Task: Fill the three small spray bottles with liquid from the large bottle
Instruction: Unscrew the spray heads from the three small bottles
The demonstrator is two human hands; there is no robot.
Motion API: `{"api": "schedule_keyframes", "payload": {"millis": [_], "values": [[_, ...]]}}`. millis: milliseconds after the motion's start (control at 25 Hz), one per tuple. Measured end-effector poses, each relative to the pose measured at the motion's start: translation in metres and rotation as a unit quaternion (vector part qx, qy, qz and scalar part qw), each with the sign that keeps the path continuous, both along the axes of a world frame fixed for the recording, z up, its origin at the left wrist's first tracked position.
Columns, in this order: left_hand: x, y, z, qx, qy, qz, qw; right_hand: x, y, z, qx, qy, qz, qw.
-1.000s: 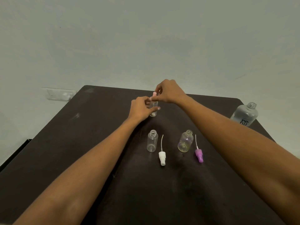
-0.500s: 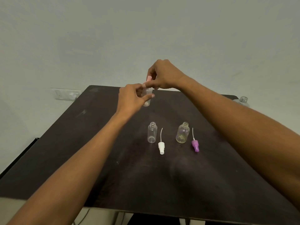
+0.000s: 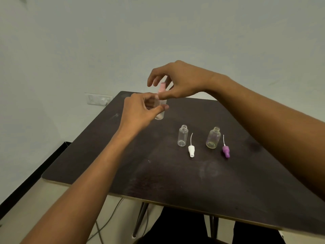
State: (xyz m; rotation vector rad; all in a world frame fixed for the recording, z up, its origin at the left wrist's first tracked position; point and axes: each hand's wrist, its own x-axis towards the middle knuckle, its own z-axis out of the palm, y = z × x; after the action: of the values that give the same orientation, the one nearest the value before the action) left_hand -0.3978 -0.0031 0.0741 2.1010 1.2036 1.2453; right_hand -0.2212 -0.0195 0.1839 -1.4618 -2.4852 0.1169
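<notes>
Both grips busy with one little spray bottle, held up over the far part of the table

Closest in, the dark table (image 3: pixel 175 173) has a white spray head (image 3: pixel 191 151) and a purple spray head (image 3: pixel 226 151) lying flat, dip tubes pointing away. Just behind them stand two uncapped clear bottles, a slim bottle (image 3: pixel 182 138) by the white one and a rounder bottle (image 3: pixel 213 138) by the purple one. Further back, the left grip (image 3: pixel 139 111) is curled round a small clear bottle (image 3: pixel 159 116), lifted off the table and roughly upright. The right grip (image 3: pixel 181 81) pinches the pink spray head (image 3: pixel 162 87) on top of it near its base, index finger sticking up. Behind that, a wall socket (image 3: pixel 98 99).
</notes>
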Motion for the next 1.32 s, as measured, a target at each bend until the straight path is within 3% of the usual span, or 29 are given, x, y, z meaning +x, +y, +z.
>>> {"api": "schedule_keyframes", "payload": {"millis": [80, 160, 320, 520, 600, 720, 1000, 1320], "values": [[-0.005, -0.005, 0.000, 0.001, 0.004, 0.005, 1.000, -0.011, -0.002, -0.002, 0.042, -0.015, -0.036, 0.998], [-0.009, -0.010, -0.001, 0.004, 0.007, 0.006, 1.000, -0.016, -0.006, 0.002, 0.027, -0.025, -0.049, 0.998], [-0.010, -0.017, -0.001, 0.005, 0.003, -0.003, 1.000, -0.018, -0.021, 0.016, -0.034, -0.096, 0.016, 0.995], [-0.003, -0.020, -0.005, -0.014, 0.000, -0.006, 1.000, -0.016, -0.019, 0.001, 0.011, -0.059, -0.066, 0.996], [-0.001, -0.019, -0.007, -0.015, 0.009, -0.004, 1.000, -0.014, -0.019, -0.002, -0.016, -0.036, -0.089, 0.995], [-0.002, -0.017, -0.008, -0.014, 0.016, -0.010, 1.000, -0.012, -0.023, 0.006, -0.044, -0.052, -0.059, 0.996], [-0.001, -0.013, -0.018, -0.035, 0.019, -0.008, 0.999, -0.005, -0.031, 0.026, -0.008, -0.100, -0.036, 0.994], [-0.016, -0.009, -0.032, -0.044, 0.022, -0.003, 0.999, 0.023, -0.048, 0.043, -0.024, -0.039, -0.087, 0.995]]}}
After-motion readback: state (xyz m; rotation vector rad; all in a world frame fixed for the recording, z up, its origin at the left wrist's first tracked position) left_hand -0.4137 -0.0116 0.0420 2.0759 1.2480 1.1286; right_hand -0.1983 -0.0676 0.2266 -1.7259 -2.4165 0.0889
